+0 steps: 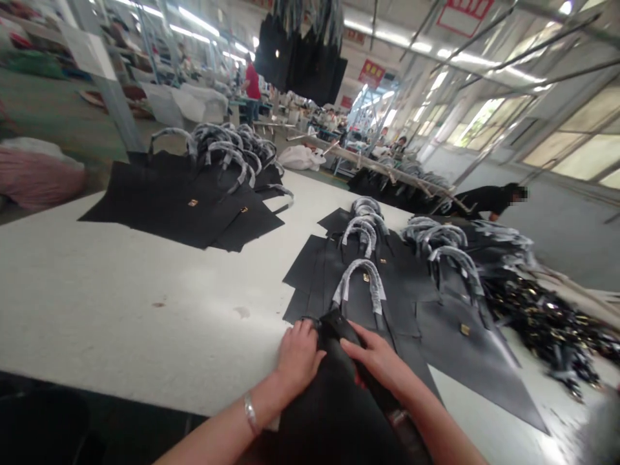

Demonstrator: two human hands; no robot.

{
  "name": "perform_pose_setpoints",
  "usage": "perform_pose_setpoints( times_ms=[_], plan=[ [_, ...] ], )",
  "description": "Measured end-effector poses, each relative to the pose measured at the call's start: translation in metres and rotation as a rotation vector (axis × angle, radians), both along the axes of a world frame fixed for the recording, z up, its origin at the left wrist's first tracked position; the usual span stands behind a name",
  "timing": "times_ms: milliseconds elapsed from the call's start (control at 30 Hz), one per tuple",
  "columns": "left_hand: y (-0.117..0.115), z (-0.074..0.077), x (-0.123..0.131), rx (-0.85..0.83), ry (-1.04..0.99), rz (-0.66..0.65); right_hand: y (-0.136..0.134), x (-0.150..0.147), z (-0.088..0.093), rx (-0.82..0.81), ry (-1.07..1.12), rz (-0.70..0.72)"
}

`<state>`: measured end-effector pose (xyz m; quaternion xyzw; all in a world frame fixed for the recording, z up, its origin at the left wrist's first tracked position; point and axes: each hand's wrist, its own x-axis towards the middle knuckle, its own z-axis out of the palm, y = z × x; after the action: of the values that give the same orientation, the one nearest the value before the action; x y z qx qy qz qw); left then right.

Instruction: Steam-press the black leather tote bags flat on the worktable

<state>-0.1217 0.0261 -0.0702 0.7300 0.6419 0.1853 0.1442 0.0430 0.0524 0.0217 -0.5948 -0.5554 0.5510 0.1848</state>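
My left hand (299, 356) curls its fingers over the top edge of a black bag panel (329, 413), which hangs down toward me at the table's front edge. My right hand (378, 358) is wrapped round a long, dark, bar-like thing (335, 319) with a blunt end; its exact kind I cannot make out. That end lies against the panel's top edge, close beside my left fingers. Just beyond both hands lies a black bag piece with plastic-wrapped handles (359, 279) and a small gold clasp (366, 278).
More black panels with wrapped handles (448, 236) overlap at right, beside a heap of black straps with gold hardware (552, 316). Another stack of panels (165, 200) covers the back left of the white table (194, 323). A person in black (484, 199) bends over at right.
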Motion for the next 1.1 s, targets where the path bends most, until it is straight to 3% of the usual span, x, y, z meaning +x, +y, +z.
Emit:
perform_pose_setpoints(
  times_ms=[133,267,400,500,700,900,1000,1100],
  plan=[
    [0.036,0.011,-0.003,-0.022,0.084,0.065,-0.038,0.049,-0.008,-0.030,-0.023,-0.040],
    [0.056,0.016,-0.004,-0.162,0.038,0.028,-0.068,0.096,-0.020,-0.033,-0.063,-0.252],
    [0.062,0.013,-0.004,-0.242,-0.081,-0.018,-0.082,0.127,-0.024,-0.029,-0.005,-0.449],
    [0.062,0.006,-0.002,-0.239,-0.140,-0.032,-0.075,0.143,-0.025,-0.048,0.045,-0.504],
    [0.063,-0.004,0.004,-0.214,-0.235,-0.037,-0.026,0.163,-0.024,-0.131,0.053,-0.429],
    [0.065,-0.005,0.004,-0.218,-0.286,-0.059,0.021,0.151,-0.021,-0.073,0.014,-0.418],
    [0.065,-0.005,0.002,-0.231,-0.319,-0.024,0.024,0.139,-0.015,0.033,0.004,-0.457],
    [0.064,-0.005,-0.001,-0.250,-0.378,0.022,0.007,0.133,-0.005,0.053,0.017,-0.444]
  ],
)
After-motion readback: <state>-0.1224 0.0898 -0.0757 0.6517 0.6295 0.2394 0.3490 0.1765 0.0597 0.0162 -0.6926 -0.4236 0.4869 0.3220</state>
